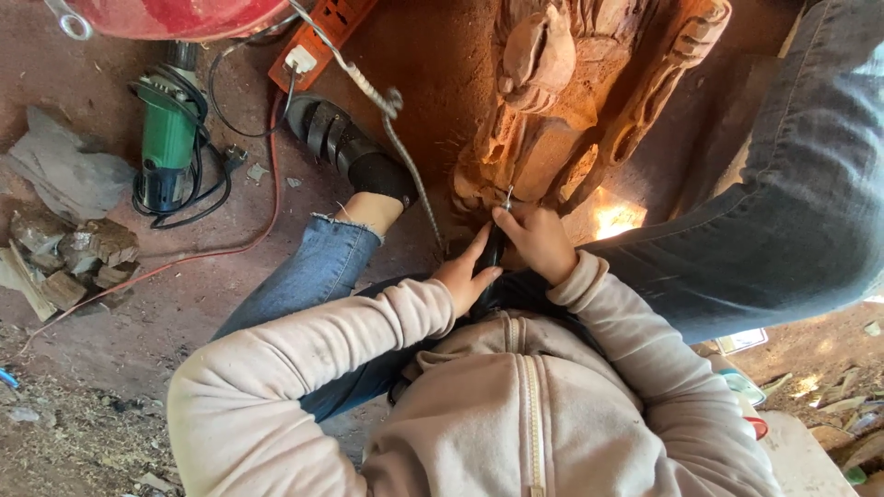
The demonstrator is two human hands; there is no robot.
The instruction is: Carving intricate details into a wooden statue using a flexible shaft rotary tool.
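Gripping a slim dark rotary tool (494, 247) between them, both hands (505, 253) sat just above the middle of the frame, over the cream zip-up hoodie (516, 405) that filled the bottom. The left hand (463, 274) was curled around the tool's lower body, thumb stretched along it; the right hand (539, 241) was closed on its upper part, fingers pinched close behind the tip. The tool's long axis ran nearly upright in the frame, its thin metal bit (507, 197) pointing toward the top edge and meeting the base of a reddish wooden carving (562, 101). That carving stood on the dusty floor (184, 294) between jeans-clad legs (792, 202), reaching to the top centre of the frame. A braided flexible shaft (405, 156) curved from upper centre down toward the hands. Further off, in the upper left, lay a green angle grinder (168, 138) with its coiled black cord, an orange power strip (318, 37), and, at the left edge, wood offcuts (69, 262).
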